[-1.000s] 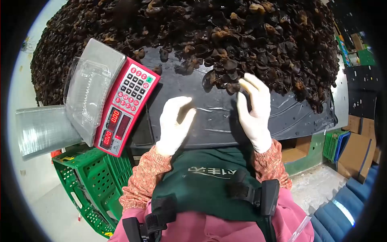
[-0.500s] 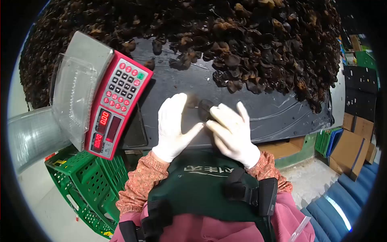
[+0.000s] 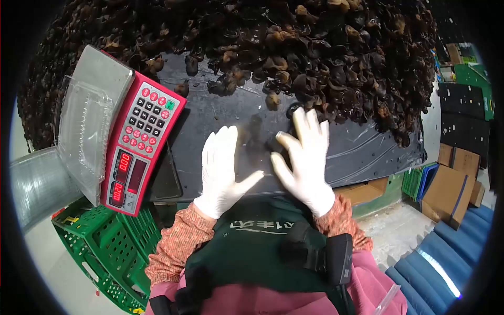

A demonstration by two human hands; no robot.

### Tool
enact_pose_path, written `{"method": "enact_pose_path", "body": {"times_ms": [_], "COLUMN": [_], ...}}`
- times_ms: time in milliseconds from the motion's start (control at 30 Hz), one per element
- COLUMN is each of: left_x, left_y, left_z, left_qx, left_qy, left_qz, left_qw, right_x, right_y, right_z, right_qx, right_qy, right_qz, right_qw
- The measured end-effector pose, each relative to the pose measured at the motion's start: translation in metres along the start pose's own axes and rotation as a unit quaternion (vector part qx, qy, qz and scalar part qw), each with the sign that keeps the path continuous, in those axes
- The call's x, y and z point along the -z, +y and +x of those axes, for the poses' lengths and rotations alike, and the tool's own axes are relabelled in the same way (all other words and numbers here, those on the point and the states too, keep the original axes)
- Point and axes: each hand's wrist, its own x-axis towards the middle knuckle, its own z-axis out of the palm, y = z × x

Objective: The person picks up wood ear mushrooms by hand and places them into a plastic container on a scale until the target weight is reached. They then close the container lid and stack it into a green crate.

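Observation:
My left hand, in a white glove, is open above the black work surface, its fingers straight and its thumb out to the right. My right hand, gloved likewise, is open with fingers spread and reaching forward. Its longest fingertips are right at a dark wood ear mushroom on the near edge of the heap. A small brownish mushroom piece lies just left of that. Between the hands, the surface shows a dark blurred patch.
A large heap of wood ear mushrooms fills the far side. On the left stands a red digital scale with a clear plastic tray on its pan. Green crates are below left; cardboard boxes stand at right.
My right hand has moved forward toward the heap and its fingers have spread, away from a dark mushroom piece it was touching. My left hand stays nearly in place. The view has shifted slightly.

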Motion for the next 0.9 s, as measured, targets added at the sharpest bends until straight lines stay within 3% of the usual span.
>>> {"method": "enact_pose_path", "body": {"times_ms": [67, 133, 200, 233, 267, 367, 567, 767, 900], "left_x": [-0.003, -0.005, -0.002, -0.003, -0.003, -0.004, -0.003, -0.004, -0.004], "left_y": [0.0, -0.002, -0.001, -0.001, -0.001, 0.0, -0.002, -0.001, -0.002], "left_z": [-0.001, -0.001, 0.001, 0.002, 0.002, 0.003, 0.0, 0.002, 0.002], "left_qx": [-0.008, -0.011, -0.002, -0.005, -0.008, -0.009, 0.001, -0.005, 0.004], "left_qy": [0.006, 0.008, 0.004, 0.005, 0.003, 0.006, 0.007, 0.002, 0.004], "left_qz": [0.008, -0.005, -0.011, -0.009, -0.005, 0.001, -0.006, 0.004, -0.006], "left_qw": [1.0, 1.0, 1.0, 1.0, 1.0, 1.0, 1.0, 1.0, 1.0], "right_x": [-0.006, -0.004, 0.016, 0.008, 0.01, 0.012, 0.004, -0.027, -0.025], "right_y": [-0.006, -0.003, 0.006, 0.008, 0.015, 0.022, 0.002, 0.0, 0.001], "right_z": [-0.017, -0.014, 0.006, 0.008, 0.016, 0.026, 0.017, 0.078, 0.073], "right_qx": [0.058, 0.122, 0.04, 0.031, 0.001, -0.072, 0.02, 0.054, 0.047], "right_qy": [-0.028, 0.008, 0.011, 0.141, 0.158, 0.128, 0.07, 0.093, 0.103], "right_qz": [0.095, 0.068, 0.076, 0.0, -0.021, -0.119, 0.018, -0.082, -0.076], "right_qw": [0.993, 0.99, 0.996, 0.989, 0.987, 0.982, 0.997, 0.991, 0.991]}}
